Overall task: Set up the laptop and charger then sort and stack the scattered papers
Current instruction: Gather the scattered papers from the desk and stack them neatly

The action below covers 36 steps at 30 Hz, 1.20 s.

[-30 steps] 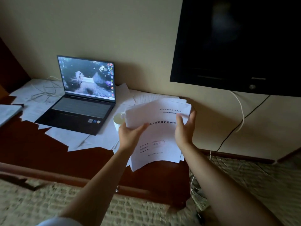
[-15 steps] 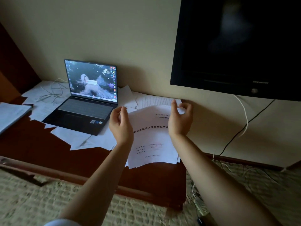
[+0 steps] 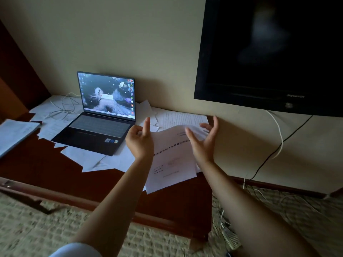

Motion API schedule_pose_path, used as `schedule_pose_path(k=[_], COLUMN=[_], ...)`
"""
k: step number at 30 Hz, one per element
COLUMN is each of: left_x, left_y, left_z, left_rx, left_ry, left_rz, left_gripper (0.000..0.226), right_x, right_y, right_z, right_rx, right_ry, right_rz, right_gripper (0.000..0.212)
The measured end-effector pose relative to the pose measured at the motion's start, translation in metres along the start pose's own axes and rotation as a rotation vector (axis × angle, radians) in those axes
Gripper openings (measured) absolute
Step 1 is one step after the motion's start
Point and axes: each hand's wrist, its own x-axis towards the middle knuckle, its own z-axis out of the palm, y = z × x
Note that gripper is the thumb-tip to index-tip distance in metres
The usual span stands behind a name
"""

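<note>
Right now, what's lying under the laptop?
White loose papers stick out from under the laptop at its front and sides, spread over the dark wooden table. How many sheets lie beneath it is hidden by its base.

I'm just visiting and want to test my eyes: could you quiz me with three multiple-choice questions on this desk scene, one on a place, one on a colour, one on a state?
1. Where does the laptop stand?
A. on scattered papers on the desk
B. on the carpet
C. on a chair

2. What colour is the cable that hangs nearest the wall under the television?
A. red
B. white
C. green

3. What is the state of the laptop?
A. lid closed
B. open, screen dark
C. open, screen lit

Answers: 1 A, white sheets show under its edges. 2 B, it hangs pale beside a black cable. 3 C, a wallpaper with icons glows on the raised screen.
</note>
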Motion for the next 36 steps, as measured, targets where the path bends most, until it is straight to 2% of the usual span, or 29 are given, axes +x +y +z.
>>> schedule_pose_path(k=[2, 3, 5, 6, 7, 9, 10, 11, 12, 15, 16, 17, 20, 22, 25, 26, 28, 30, 32, 36], left_x=[0.002, 0.002, 0.001, 0.001, 0.001, 0.0, -0.003, -0.006, -0.009, -0.013, -0.013, -0.014, -0.024, -0.031, -0.032, -0.03, -0.026, -0.026, -0.029, -0.032], left_y=[0.001, 0.003, 0.007, 0.007, 0.004, -0.008, -0.016, -0.021, -0.023, -0.018, -0.016, -0.015, -0.02, -0.028, -0.02, -0.016, -0.015, -0.023, -0.031, -0.023], left_z=[0.001, 0.0, -0.004, -0.008, -0.012, -0.021, -0.025, -0.028, -0.03, -0.028, -0.027, -0.026, -0.028, -0.029, -0.026, -0.025, -0.026, -0.028, -0.03, -0.025], left_rx=[-0.061, -0.091, -0.149, -0.174, -0.17, -0.112, -0.081, -0.061, -0.042, 0.017, -0.007, -0.04, 0.025, 0.093, 0.039, 0.015, 0.003, 0.093, 0.154, 0.03], left_ry=[0.022, 0.028, -0.006, -0.072, -0.164, -0.376, -0.452, -0.499, -0.517, -0.463, -0.433, -0.426, -0.528, -0.566, -0.447, -0.413, -0.414, -0.477, -0.542, -0.495], left_rz=[-0.057, -0.064, -0.003, 0.042, 0.08, 0.122, 0.081, 0.021, -0.041, -0.105, -0.117, -0.142, -0.184, -0.191, -0.171, -0.159, -0.142, -0.147, -0.138, -0.165], left_gripper=[0.056, 0.053, 0.041, 0.029, 0.032, 0.083, 0.099, 0.103, 0.095, 0.018, 0.01, 0.012, 0.014, 0.017, 0.016, 0.017, 0.02, 0.029, 0.027, 0.027], right_x=[-0.004, -0.004, 0.005, 0.01, 0.013, 0.016, 0.014, 0.012, 0.01, 0.006, 0.006, 0.005, -0.008, -0.016, -0.012, -0.008, -0.004, -0.012, -0.02, -0.021], right_y=[0.009, 0.008, 0.005, 0.003, 0.0, -0.003, -0.004, -0.006, -0.007, -0.016, -0.019, -0.018, -0.006, 0.003, -0.005, -0.01, -0.013, -0.009, 0.001, -0.007], right_z=[-0.006, -0.008, -0.011, -0.012, -0.014, -0.016, -0.018, -0.02, -0.021, -0.025, -0.026, -0.028, -0.03, -0.031, -0.032, -0.032, -0.036, -0.039, -0.042, -0.04], right_rx=[0.059, 0.087, 0.068, 0.056, 0.06, 0.101, 0.123, 0.143, 0.147, 0.135, 0.139, 0.142, 0.098, 0.064, 0.055, 0.05, 0.011, -0.067, -0.097, -0.046], right_ry=[-0.017, -0.02, -0.008, 0.014, 0.033, 0.063, 0.073, 0.075, 0.078, 0.08, 0.092, 0.097, 0.082, 0.094, 0.14, 0.164, 0.173, 0.15, 0.146, 0.147], right_rz=[0.137, 0.19, 0.209, 0.183, 0.155, 0.114, 0.104, 0.094, 0.087, 0.036, 0.028, 0.025, 0.112, 0.117, 0.039, 0.011, -0.034, -0.025, -0.016, 0.006], right_gripper=[0.091, 0.084, 0.051, 0.037, 0.032, 0.024, 0.021, 0.02, 0.019, 0.005, 0.006, 0.012, 0.04, 0.035, 0.011, 0.01, 0.019, 0.031, 0.037, 0.019])
